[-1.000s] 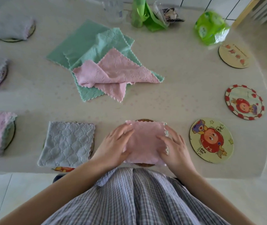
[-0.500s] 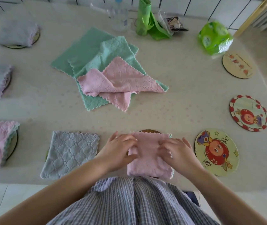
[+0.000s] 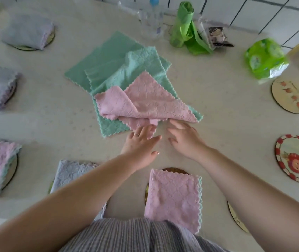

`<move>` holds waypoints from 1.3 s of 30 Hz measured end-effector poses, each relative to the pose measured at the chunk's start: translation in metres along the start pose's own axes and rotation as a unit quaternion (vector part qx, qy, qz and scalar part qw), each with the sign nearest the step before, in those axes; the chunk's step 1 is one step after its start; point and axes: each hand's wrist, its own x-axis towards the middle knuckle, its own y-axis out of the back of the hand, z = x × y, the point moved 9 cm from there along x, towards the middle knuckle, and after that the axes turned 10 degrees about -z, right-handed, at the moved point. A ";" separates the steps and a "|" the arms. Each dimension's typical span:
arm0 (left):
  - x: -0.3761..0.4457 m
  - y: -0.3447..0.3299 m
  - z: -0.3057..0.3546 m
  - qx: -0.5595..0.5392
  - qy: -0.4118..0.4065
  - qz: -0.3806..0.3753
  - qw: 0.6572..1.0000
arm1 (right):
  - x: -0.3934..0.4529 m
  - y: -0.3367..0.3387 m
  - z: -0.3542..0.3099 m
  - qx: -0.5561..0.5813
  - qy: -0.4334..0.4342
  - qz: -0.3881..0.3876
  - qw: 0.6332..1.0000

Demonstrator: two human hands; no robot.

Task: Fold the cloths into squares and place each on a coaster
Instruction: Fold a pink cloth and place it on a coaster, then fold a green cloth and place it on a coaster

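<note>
The loose pink cloth [image 3: 145,104] lies crumpled atop the green cloths [image 3: 119,70] mid-surface, its near edge touched by the flat, spread left hand [image 3: 139,142], the right hand [image 3: 185,139] spread just beside it, while a folded pink square [image 3: 172,197] covers a near coaster [image 3: 174,170].

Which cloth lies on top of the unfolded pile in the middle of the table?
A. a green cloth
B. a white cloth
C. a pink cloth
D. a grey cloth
C: the pink cloth lies crumpled over the two green cloths, and both open hands, left hand and right hand, reach toward its near edge.
</note>
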 end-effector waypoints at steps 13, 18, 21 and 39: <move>0.001 0.038 -0.028 -0.176 0.030 0.156 0.971 | 0.021 0.033 -0.001 -0.005 0.031 0.101 0.994; -0.021 0.073 -0.047 -0.336 0.049 0.244 0.909 | 0.004 0.051 -0.013 0.091 0.036 0.130 0.987; -0.032 0.088 -0.040 -0.369 0.028 0.246 0.896 | -0.003 0.062 -0.021 0.163 -0.005 0.167 0.972; -0.102 0.238 -0.016 -0.190 -0.053 0.411 0.890 | -0.132 0.201 0.013 0.104 0.039 0.337 0.935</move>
